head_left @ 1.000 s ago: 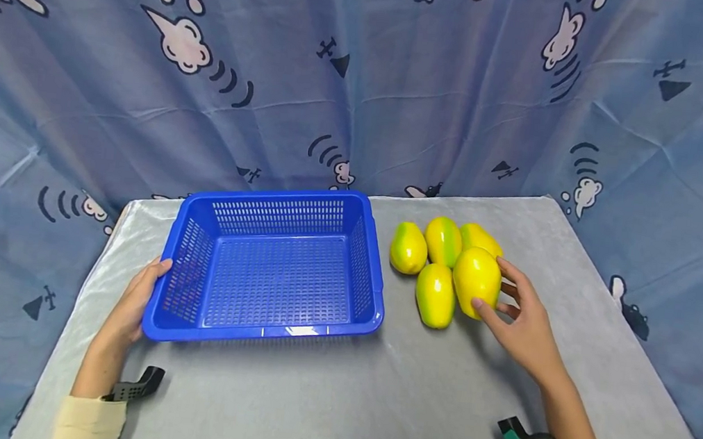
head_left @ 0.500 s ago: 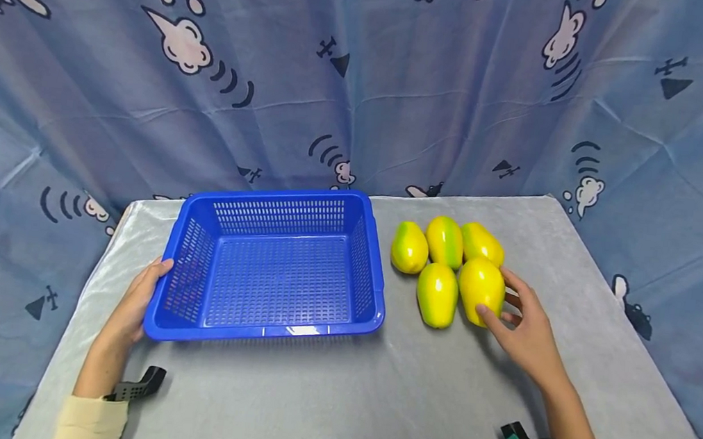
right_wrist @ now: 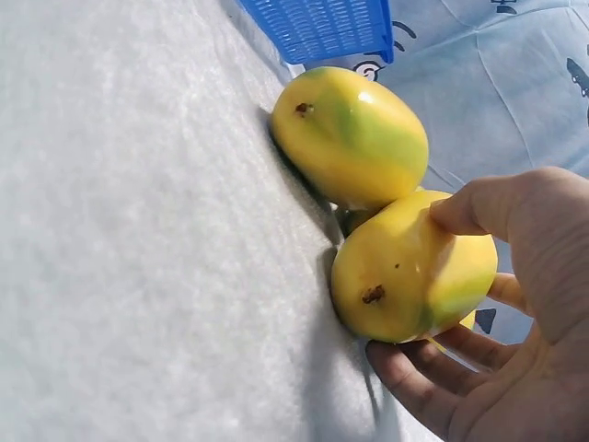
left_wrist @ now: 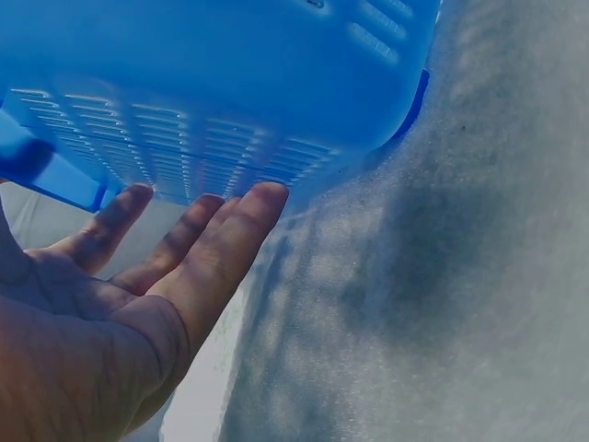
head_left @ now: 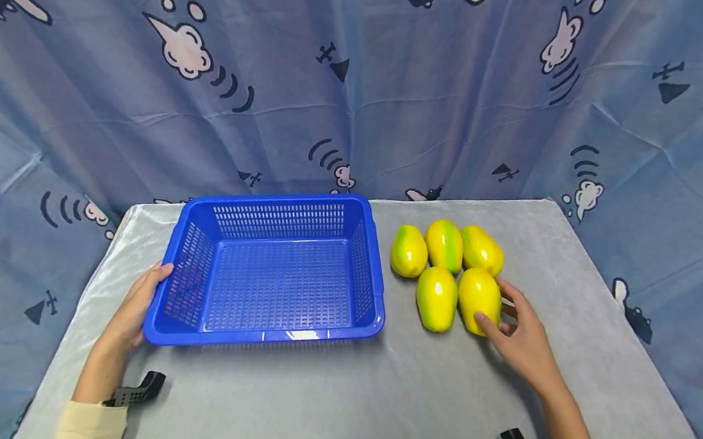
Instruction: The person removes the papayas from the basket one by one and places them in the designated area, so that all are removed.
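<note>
A blue plastic basket (head_left: pixel 277 283) with slotted walls stands on the left of the table. My left hand (head_left: pixel 133 305) holds its left side, the thumb over the rim; in the left wrist view the fingers (left_wrist: pixel 216 262) lie against the outer slotted wall. To the right sit several glossy yellow-green mangoes, three in the back row, such as the mango (head_left: pixel 444 245), and two in front. My right hand (head_left: pixel 520 332) holds the front right mango (head_left: pixel 478 300) between thumb and fingers. It sits beside the front left mango (head_left: pixel 436 299), low at the table.
A pale grey cloth covers the table (head_left: pixel 322 412). Behind and at the sides hangs a blue patterned curtain (head_left: pixel 362 95). Each wrist wears a black device, such as the left wrist device (head_left: pixel 138 389).
My right hand has lowered the mango toward me, away from the back right mango, into line beside the front left one. The left hand and the basket have stayed put.
</note>
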The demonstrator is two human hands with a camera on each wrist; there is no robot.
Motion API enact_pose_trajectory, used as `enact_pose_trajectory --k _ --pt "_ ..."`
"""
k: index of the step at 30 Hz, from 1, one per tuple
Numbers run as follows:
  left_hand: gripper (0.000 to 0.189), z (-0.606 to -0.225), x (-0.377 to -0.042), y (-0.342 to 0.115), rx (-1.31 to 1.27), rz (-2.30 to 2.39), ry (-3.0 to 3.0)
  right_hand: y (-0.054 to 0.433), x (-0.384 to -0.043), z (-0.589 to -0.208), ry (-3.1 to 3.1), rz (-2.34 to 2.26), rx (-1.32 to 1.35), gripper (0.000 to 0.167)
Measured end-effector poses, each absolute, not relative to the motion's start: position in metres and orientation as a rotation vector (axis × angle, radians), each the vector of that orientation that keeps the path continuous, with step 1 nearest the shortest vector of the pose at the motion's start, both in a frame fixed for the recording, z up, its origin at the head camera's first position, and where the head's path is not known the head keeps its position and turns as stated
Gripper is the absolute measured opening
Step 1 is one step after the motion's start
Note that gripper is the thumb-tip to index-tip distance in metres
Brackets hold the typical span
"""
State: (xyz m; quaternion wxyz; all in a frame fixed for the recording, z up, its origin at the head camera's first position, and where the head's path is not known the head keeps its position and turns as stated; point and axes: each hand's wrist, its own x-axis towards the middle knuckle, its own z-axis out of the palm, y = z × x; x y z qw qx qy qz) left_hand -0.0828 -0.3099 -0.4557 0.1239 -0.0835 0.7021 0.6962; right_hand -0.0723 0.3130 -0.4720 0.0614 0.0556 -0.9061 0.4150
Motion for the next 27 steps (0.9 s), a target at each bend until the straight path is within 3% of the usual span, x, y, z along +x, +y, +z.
enact_pose_trajectory --k 27 --pt "0.074 -0.4547 -0.0848 -0.3103 -0.194 2.016 2.067 0.3177 -0.0717 -0.4712 -2.821 1.266 0.127 0.072"
